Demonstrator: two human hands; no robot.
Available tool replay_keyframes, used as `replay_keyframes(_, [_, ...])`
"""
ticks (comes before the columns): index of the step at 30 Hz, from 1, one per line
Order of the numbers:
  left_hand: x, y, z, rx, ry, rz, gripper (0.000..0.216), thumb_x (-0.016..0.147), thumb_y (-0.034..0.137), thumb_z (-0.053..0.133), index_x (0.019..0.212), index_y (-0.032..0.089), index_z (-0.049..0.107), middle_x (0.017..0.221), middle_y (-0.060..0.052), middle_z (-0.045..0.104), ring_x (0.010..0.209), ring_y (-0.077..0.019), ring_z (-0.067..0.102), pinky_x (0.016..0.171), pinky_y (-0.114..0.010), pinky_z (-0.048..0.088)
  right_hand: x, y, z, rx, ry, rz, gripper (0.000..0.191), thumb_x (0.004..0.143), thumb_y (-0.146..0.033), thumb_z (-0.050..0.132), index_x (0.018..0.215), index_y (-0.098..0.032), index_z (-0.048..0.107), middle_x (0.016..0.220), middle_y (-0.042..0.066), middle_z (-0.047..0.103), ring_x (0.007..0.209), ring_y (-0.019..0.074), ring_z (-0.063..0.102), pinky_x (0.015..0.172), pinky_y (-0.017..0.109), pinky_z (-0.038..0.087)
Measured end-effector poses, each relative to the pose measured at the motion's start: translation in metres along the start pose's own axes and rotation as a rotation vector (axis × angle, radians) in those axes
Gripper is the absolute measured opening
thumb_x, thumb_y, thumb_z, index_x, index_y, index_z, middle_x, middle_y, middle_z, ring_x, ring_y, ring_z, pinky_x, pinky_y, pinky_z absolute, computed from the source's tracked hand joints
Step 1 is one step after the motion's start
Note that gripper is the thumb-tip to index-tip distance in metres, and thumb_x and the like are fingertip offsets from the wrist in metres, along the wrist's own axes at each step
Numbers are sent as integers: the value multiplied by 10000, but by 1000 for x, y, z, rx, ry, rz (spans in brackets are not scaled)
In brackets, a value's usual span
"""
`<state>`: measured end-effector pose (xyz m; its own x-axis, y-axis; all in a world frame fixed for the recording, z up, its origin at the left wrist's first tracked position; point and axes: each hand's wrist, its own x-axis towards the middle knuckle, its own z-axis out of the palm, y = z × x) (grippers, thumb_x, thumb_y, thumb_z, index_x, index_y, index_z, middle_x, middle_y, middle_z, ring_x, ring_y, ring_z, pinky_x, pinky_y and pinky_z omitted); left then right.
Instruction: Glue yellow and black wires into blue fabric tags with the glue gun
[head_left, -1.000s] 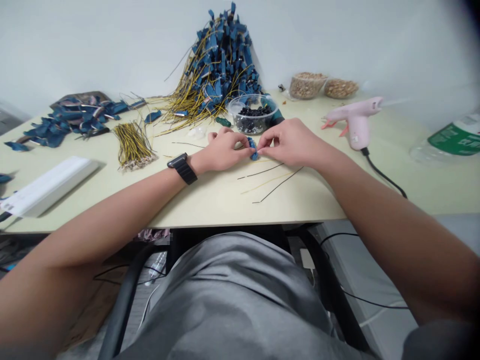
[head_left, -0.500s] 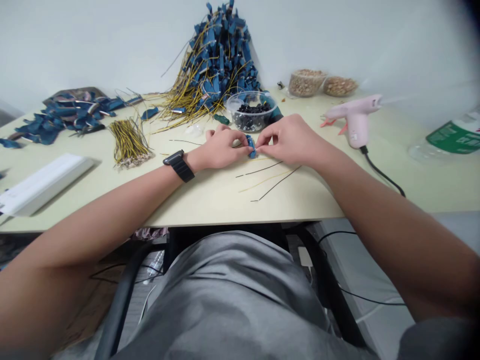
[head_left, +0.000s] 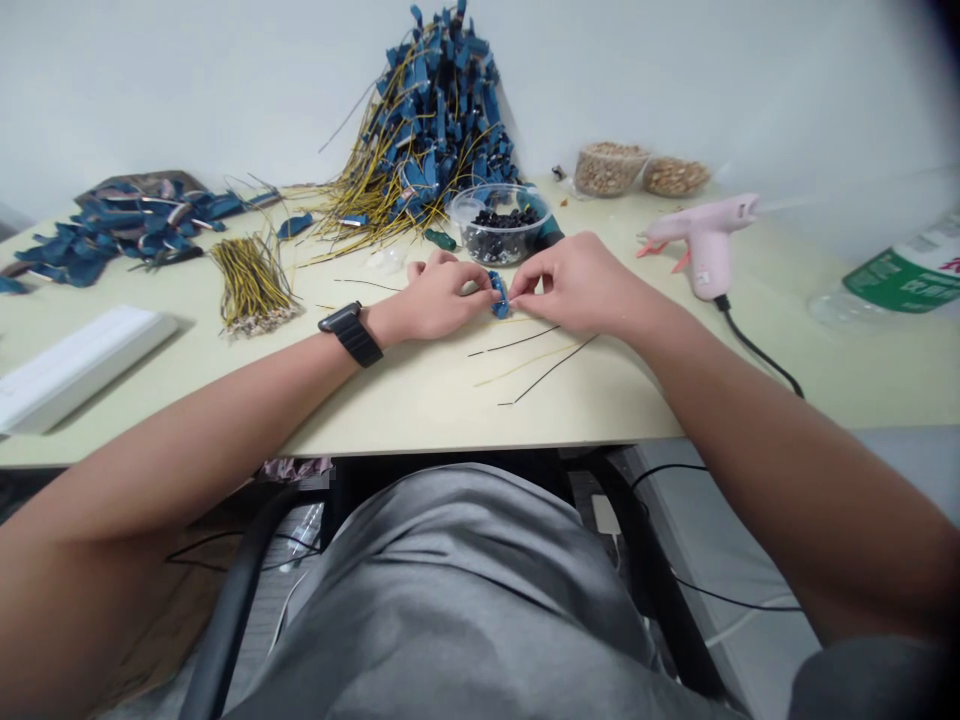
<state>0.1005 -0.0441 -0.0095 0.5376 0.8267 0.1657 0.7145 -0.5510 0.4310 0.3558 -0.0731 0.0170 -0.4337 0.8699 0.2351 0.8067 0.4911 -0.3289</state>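
Just in front of the clear tub, my left hand (head_left: 448,298) pinches a small blue piece (head_left: 499,296) between thumb and fingers. A black watch sits on that wrist. My right hand (head_left: 571,282) is closed in a pinch, its fingertips at the right edge of the blue piece; anything between them is too small to make out. Thin black wires (head_left: 553,372) and a pale yellow wire (head_left: 517,370) lie on the table below my right hand. Another black wire (head_left: 367,284) shows left of my left hand.
A tall heap of blue pieces with yellow wires (head_left: 442,110) stands behind a clear tub of black parts (head_left: 502,232). Left are a wire bundle (head_left: 255,285), more blue pieces (head_left: 82,250) and a white box (head_left: 82,370). Right are a pink glue gun (head_left: 709,240) and a bottle (head_left: 892,278).
The whole view has shifted slightly. Both hands stay pinched at the blue piece, which appears turned a little; nothing has been let go.
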Motion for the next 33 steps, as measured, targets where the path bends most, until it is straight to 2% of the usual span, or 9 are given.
replay_keyframes(6, [1, -1, 3, -8, 23, -3, 309, 1164, 566, 707, 1177, 295, 855, 1316, -150, 895, 1634, -511, 588, 1406, -814, 386, 0, 1, 1, 0, 8, -21, 221, 1046, -373, 849, 1061, -258, 1036, 874, 63, 861, 846, 262, 725, 871, 437, 546])
replay_keyframes(12, [1, -2, 7, -22, 50, -15, 283, 1158, 561, 732, 1160, 302, 845, 1348, -150, 901, 1650, -509, 572, 1392, -808, 385, 0, 1, 1, -19, 7, -40, 205, 1039, -337, 849, 1074, -240, 1026, 898, 69, 877, 792, 242, 694, 855, 428, 532])
replay_keyframes(19, [2, -1, 7, -19, 35, -30, 290, 1150, 563, 754, 1170, 289, 849, 1352, -152, 899, 1667, -520, 563, 1377, -792, 400, -3, -2, 2, -92, 3, -77, 249, 1060, -240, 795, 1109, -226, 1038, 999, 106, 916, 854, 267, 718, 870, 442, 502])
replay_keyframes(27, [2, 0, 5, -27, 46, -29, 261, 1131, 552, 793, 1161, 312, 889, 1365, -131, 918, 1662, -526, 562, 1385, -803, 385, -4, -1, 5, -131, 15, -98, 189, 1086, -336, 861, 1136, -276, 1033, 1066, 107, 940, 982, 322, 775, 929, 455, 511])
replay_keyframes(33, [2, -2, 6, -47, 53, -27, 326, 1172, 584, 722, 1167, 310, 897, 1396, -122, 931, 1639, -508, 574, 1402, -817, 366, -3, -2, 6, -142, 8, -104, 250, 1073, -236, 783, 1117, -244, 1029, 1048, 103, 940, 917, 296, 760, 905, 450, 505])
